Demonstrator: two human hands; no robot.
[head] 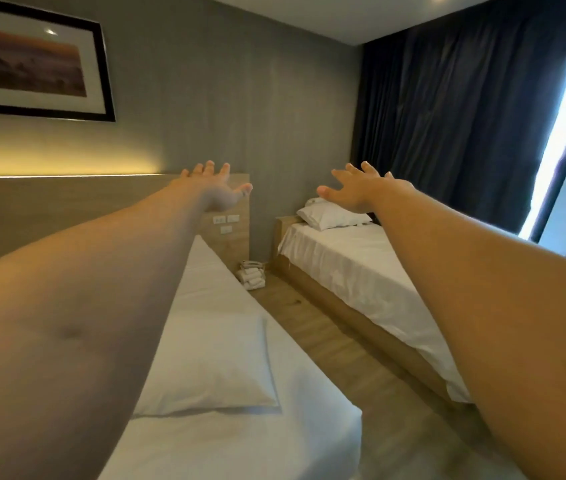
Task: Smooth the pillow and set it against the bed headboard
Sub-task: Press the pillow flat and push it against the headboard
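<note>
Left hand and right hand outstretched in mid-air, fingers spread, grasping nothing | white pillow flat on near bed, well short of headboard

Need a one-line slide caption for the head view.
Both bare hands, left hand and right hand, reach out open above the flat white pillow on the near white-sheeted bed.
</note>
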